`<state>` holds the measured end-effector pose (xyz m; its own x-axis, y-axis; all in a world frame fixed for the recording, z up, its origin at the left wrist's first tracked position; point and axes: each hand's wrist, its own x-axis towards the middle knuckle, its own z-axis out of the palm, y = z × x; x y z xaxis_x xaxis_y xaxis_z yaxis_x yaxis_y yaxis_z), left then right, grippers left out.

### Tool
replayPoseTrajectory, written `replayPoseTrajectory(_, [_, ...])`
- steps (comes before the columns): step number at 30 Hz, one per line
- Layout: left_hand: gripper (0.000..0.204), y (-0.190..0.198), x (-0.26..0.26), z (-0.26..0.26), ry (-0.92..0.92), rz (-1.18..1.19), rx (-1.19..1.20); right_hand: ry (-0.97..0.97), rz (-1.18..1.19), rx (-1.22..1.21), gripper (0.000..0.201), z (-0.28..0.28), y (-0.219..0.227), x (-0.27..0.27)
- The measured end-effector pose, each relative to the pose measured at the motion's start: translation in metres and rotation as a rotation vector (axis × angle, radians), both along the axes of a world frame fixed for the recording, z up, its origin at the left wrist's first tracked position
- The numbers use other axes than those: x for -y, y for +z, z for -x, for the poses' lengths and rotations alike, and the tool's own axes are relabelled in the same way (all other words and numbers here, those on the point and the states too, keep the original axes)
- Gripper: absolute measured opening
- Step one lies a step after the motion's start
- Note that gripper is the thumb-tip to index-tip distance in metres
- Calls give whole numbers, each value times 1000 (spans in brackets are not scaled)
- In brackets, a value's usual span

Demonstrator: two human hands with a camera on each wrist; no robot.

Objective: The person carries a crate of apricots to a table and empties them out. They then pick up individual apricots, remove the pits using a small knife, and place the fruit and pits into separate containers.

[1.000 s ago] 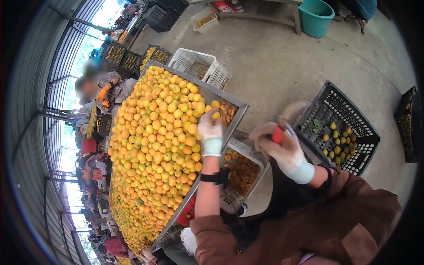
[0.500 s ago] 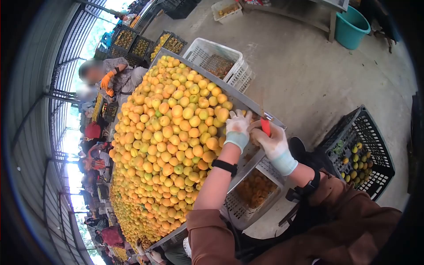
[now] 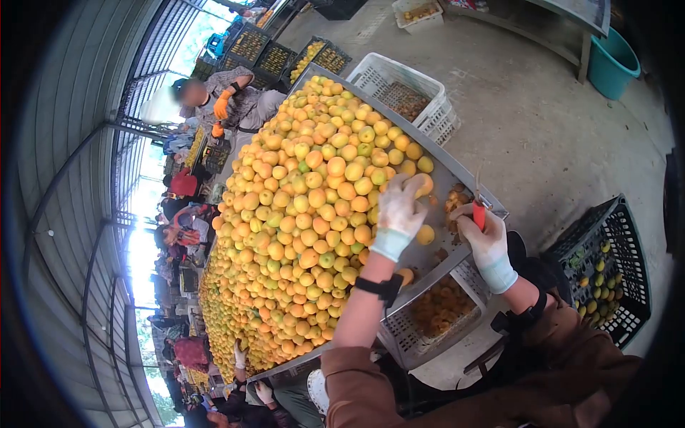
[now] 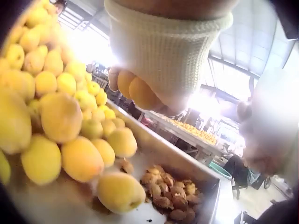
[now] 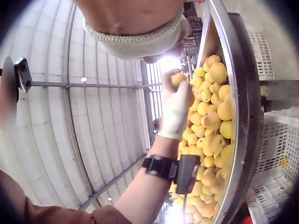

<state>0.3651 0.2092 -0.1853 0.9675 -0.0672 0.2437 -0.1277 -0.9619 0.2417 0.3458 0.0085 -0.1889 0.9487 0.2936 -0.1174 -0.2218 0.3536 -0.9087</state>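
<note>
A big heap of apricots (image 3: 307,192) fills the metal-edged table (image 3: 446,167). My gloved left hand (image 3: 398,214) is over the near edge of the heap and grips an apricot (image 5: 177,80) in curled fingers, which the left wrist view also shows under the glove cuff. My gloved right hand (image 3: 489,250) holds a slim tool by its red handle (image 3: 479,215), thin blade pointing up. Beside it, at the table's corner, lies a small pile of brown pits (image 4: 173,192). A loose apricot (image 4: 121,192) rests on the bare metal near the pits.
Below the table edge stands a pale crate (image 3: 407,332) with halved apricots (image 3: 444,307). A black crate (image 3: 631,267) with greenish fruit is on the floor at right. White crates (image 3: 399,75) stand beyond the table. Across the heap sits a person in orange gloves (image 3: 222,107).
My right hand has come from beside the black crate to the table corner, keeping the red-handled tool. The hands were together half a second ago; the left has since drawn apart toward the heap.
</note>
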Motion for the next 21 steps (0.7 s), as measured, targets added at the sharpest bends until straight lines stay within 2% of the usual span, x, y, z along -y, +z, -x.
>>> replayPoseTrajectory(2, [46,23,-25,15,-16,-107,215,-10,12,6,12,1,-3,-3])
replayPoseTrajectory(4, [48,63,-53,39,118,-230,195,-1,27,3,12,1,-6,-4])
replayPoseTrajectory(6, [47,93,-102,65,169,-274,282,-14,37,6,12,0,-8,-3])
replayPoseTrajectory(7, [47,103,-133,79,331,-294,282,-28,44,8,12,0,-9,-4])
replayPoseTrajectory(9, [47,121,-191,115,488,-293,335,-32,40,7,12,1,-12,-7])
replayPoseTrajectory(10, [49,124,-214,134,567,-292,369,-33,33,15,12,1,-14,-7])
replayPoseTrajectory(12, [55,112,-257,171,857,-282,332,-5,61,33,14,2,-14,-8])
replayPoseTrajectory(14, [72,56,-315,211,1027,-172,219,5,43,7,15,4,-15,-11])
replayPoseTrajectory(16, [78,27,-313,224,1289,-318,-49,2,81,30,17,5,-9,-11])
replayPoseTrajectory(17, [78,28,-319,234,1116,-209,33,-11,95,35,17,5,-8,-11])
replayPoseTrajectory(18, [78,22,-324,235,1108,-204,26,-21,104,41,17,4,-8,-11])
replayPoseTrajectory(20, [80,54,-286,218,1428,-221,-155,-9,105,19,17,4,-5,-7])
replayPoseTrajectory(21, [76,66,-261,205,1463,-305,-111,9,102,8,17,3,-4,-6])
